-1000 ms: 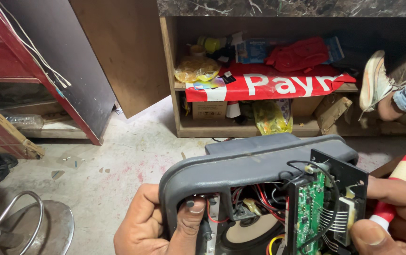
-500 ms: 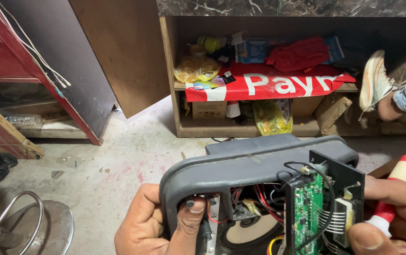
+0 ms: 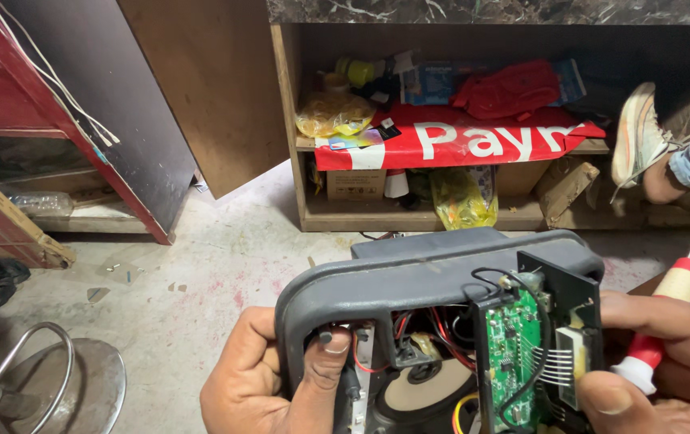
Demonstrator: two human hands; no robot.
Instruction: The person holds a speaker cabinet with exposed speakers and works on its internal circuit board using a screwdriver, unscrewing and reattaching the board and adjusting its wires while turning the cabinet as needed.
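A long wooden shelf unit (image 3: 305, 120) runs along the back under a dark marbled countertop, stuffed with a red-and-white banner (image 3: 457, 141), yellow plastic bags (image 3: 461, 197), a red cloth (image 3: 510, 88) and cardboard boxes; someone else's sneakered foot (image 3: 642, 137) rests at its right end. In front of it, low over the stained concrete floor (image 3: 200, 265), the person holds an opened grey plastic speaker housing (image 3: 409, 277), its back off so the speaker cone (image 3: 421, 390) and the red, black and yellow wires show. The left hand (image 3: 269, 386) is wrapped around the housing's left rim, thumb hooked over the edge into the opening, steadying it. The right hand (image 3: 658, 362) is closed around two things at once: its fingers clamp a red-and-cream screwdriver (image 3: 670, 317), blade pointing up and away from the work, while the thumb pinches the edge of a black panel carrying a green circuit board (image 3: 510, 358) and a ribbon cable, tilted half out of the casing. I would say the board is being eased free for inspection. The next move looks to call for gentle pulling with the wires kept slack, and a turn of the screwdriver before it can reach any screw.
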